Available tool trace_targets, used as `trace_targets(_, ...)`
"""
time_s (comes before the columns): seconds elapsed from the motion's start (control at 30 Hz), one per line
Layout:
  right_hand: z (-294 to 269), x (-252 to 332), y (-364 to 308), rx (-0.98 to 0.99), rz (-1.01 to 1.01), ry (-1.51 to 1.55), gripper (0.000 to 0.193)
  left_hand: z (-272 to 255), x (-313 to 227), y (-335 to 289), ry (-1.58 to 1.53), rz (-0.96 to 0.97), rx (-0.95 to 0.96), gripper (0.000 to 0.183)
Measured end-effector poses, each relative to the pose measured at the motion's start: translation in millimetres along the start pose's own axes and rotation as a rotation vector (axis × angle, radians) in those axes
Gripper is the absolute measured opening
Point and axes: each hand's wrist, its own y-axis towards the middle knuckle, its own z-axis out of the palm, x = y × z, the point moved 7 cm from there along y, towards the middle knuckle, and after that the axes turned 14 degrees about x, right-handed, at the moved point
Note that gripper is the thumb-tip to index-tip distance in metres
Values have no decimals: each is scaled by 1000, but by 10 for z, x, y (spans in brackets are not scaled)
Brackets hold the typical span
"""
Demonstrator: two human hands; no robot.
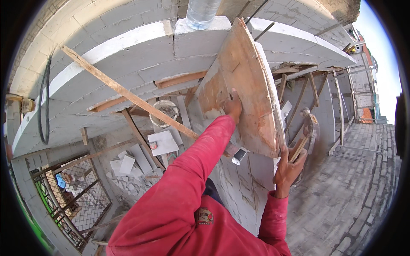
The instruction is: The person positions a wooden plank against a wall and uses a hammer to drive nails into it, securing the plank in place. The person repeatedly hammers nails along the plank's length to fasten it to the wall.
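A worn plywood board (252,89) stands tilted in front of me, its top leaning near the white block wall. My left hand (232,106) lies against the board's face, fingers stretched over the wood; some of them are hard to make out. By the lower right corner, my right hand (289,170) is closed round a wooden-handled tool (311,128) with a grey, crusted head. What kind of tool it is stays unclear. The upper fingers of that hand touch or nearly touch the board's corner.
A long timber (124,91) slants across the left. A clear plastic container (201,13) stands on the block wall (198,38). Below are a mortar-smeared bucket (164,113), broken white blocks (132,164) and a metal grille (77,198). Paved ground (346,183) stretches far below right.
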Motion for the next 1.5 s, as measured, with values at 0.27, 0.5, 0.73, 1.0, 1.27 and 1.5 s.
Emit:
trace_targets(0.27,60,23,74,-15,5,38,32,26,-159,49,75,28,106,85)
trace_targets(0.5,59,63,58,-10,14,37,32,119,-234,-95,27,146,160,93)
trace_targets(0.73,51,47,61,9,-5,45,33,110,-309,-149,26,156,135,93)
trace_targets(1.0,34,104,62,-9,-60,-33,33,97,-296,-126,10,94,140,95)
trace_targets(1.27,52,82,46,24,50,106,30,61,-395,-226,28,162,115,93)
trace_targets(1.5,48,122,58,-12,-28,73,31,61,-401,-257,-26,161,155,94)
